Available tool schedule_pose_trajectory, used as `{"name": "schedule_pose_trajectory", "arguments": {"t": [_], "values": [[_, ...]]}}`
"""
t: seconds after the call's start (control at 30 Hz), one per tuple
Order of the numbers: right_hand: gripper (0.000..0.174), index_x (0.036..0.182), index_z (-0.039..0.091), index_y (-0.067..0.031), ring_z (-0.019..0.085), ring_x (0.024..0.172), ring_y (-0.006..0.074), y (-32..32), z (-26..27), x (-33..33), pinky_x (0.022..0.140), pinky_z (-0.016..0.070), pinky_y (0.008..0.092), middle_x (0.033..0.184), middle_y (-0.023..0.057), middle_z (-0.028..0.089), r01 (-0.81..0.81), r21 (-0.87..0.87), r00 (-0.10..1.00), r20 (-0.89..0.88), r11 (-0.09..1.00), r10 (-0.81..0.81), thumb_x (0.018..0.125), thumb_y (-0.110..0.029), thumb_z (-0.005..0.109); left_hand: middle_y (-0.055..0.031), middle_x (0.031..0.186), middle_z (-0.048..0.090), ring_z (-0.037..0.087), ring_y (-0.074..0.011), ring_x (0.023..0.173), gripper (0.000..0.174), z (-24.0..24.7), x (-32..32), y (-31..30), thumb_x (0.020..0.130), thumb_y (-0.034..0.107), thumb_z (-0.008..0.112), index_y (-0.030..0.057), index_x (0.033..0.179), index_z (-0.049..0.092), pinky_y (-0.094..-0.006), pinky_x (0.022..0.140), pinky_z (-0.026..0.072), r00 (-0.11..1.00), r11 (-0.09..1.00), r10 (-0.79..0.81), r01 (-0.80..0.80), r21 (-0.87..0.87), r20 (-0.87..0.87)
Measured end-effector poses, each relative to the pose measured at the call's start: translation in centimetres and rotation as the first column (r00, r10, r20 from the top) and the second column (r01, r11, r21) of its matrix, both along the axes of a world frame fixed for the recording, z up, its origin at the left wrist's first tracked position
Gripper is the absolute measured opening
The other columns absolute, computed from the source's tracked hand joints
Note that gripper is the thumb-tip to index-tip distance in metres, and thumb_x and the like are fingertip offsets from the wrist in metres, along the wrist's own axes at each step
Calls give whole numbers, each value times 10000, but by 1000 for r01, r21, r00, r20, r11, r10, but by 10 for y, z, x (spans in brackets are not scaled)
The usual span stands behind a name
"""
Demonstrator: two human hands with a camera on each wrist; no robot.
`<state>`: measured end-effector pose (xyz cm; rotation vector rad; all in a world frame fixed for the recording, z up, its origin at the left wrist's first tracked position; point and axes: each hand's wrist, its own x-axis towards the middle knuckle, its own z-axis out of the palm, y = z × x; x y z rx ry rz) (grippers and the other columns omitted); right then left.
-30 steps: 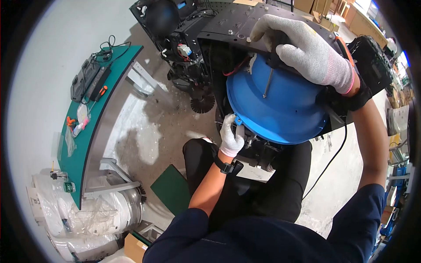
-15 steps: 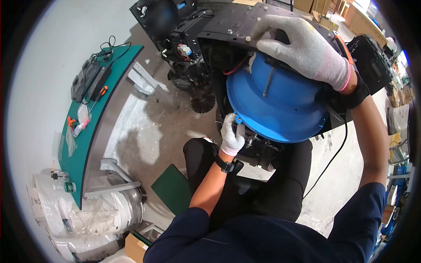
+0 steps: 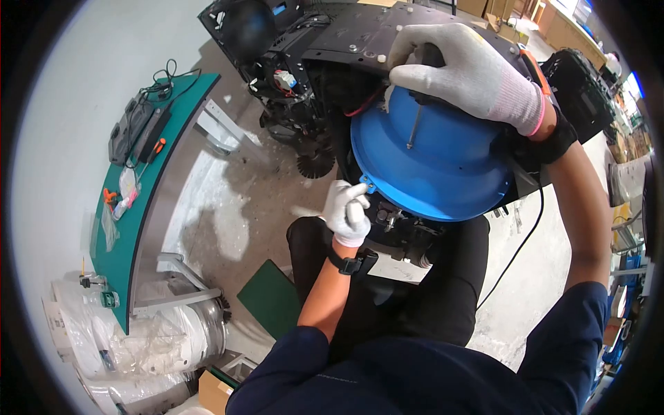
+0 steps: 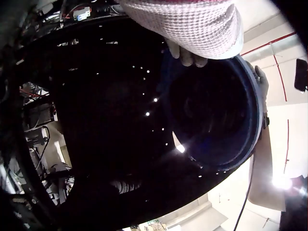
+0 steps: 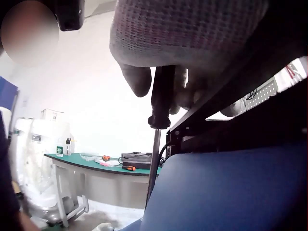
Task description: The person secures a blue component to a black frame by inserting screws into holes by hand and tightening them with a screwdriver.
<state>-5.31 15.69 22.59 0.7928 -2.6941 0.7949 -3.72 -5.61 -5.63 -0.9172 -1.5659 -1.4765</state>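
Note:
My right hand (image 3: 477, 79) (image 5: 192, 33), in a pale knitted glove, grips the black handle of a screwdriver (image 5: 163, 94); its shaft (image 3: 414, 128) points down in front of the blue round dish (image 3: 443, 162) (image 4: 211, 110). Where the tip ends is hidden in the right wrist view. My gloved left hand (image 3: 348, 214) (image 4: 192, 29) is at the dish's lower left rim, with one finger stretched to a small blue tab (image 3: 369, 184) and the others bent. Nothing can be seen held in it.
Around the dish stands a black machine housing (image 3: 353, 34), with a black cable (image 3: 515, 256) hanging at its right. A green-topped table (image 3: 155, 187) at the left bears a power tool case (image 3: 128, 131) and an orange-handled screwdriver (image 3: 158, 149). Plastic-wrapped rolls (image 3: 152, 332) lie below.
My left hand has shifted slightly left and its fingers have changed position at the tab. My right fingers have moved on the screwdriver handle. The head view has shifted slightly.

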Motion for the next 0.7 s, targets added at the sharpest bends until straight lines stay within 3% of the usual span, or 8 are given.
{"name": "schedule_pose_trajectory", "arguments": {"t": [0.07, 0.1, 0.13, 0.2, 0.3, 0.4, 0.63, 0.7], "values": [[203, 984, 701, -6, 617, 788, 143, 2, -2, -1, 774, 508, 310, 843, 75, 642, -39, 27, 993, -110, 999, 41, 883, -178, 666, -98, 865, 616, 579, -198, 708, 210, 34, 12, 6, 868, -17, 527, -31, 1024, 667, -305, 687, 492, 982, 993, 27, -48, 112, 189], [232, 1052, 696, -19, 611, 802, 144, 3, -4, -2, 782, 504, 305, 856, 69, 632, -74, 32, 985, -154, 997, 78, 863, -142, 641, -98, 900, 608, 584, -192, 771, 181, 67, 12, 10, 853, -4, 569, -25, 999, 674, -297, 690, 486, 982, 990, 130, -135, 32, 140], [232, 1052, 696, -19, 611, 802, 144, 4, -5, -3, 782, 504, 305, 856, 69, 632, -71, 27, 986, -151, 997, 74, 863, -142, 641, -90, 959, 624, 593, -192, 840, 172, 87, 17, 12, 826, 7, 626, -9, 990, 678, -304, 727, 495, 962, 993, 115, -117, -4, 246], [332, 1139, 670, -28, 688, 943, 249, 5, -7, -4, 923, 529, 354, 1006, 156, 704, -83, 71, 955, -280, 994, 100, 837, -159, 630, -93, 1012, 652, 611, -216, 899, 197, 111, 11, 19, 795, 28, 701, 17, 991, 692, -328, 800, 504, 957, 974, 207, -181, -138, 205], [393, 1184, 635, -18, 675, 1012, 262, 4, -6, 1, 948, 518, 362, 1066, 174, 690, -24, 71, 975, -217, 997, 39, 810, -132, 599, -126, 1067, 680, 609, -290, 1021, 241, 131, 7, 27, 757, 95, 778, 49, 988, 728, -401, 916, 500, 932, 897, 339, -279, -342, 127], [386, 1185, 631, -8, 673, 1018, 281, 4, -5, 1, 948, 520, 364, 1063, 174, 690, -89, 26, 979, -181, 996, 92, 826, -148, 604, -122, 1078, 686, 603, -299, 1043, 238, 139, 3, 31, 760, 163, 786, 45, 962, 745, -422, 930, 494, 908, 819, 384, -253, -515, 165], [348, 1156, 647, -6, 674, 1031, 295, 4, -11, -11, 961, 517, 368, 1078, 184, 693, -124, -6, 976, -183, 992, 120, 864, -192, 608, -109, 1006, 711, 619, -322, 1001, 198, 149, 10, 38, 766, 230, 777, 57, 861, 764, -441, 899, 483, 897, 808, 410, -273, -522, 167], [292, 1073, 665, -1, 685, 959, 312, 5, -8, -4, 896, 535, 379, 997, 192, 698, -70, -1, 974, -216, 998, 68, 871, -208, 628, -117, 932, 720, 648, -332, 918, 167, 154, 7, 40, 758, 200, 761, 45, 819, 759, -441, 856, 506, 911, 806, 384, -251, -536, 150]]}}
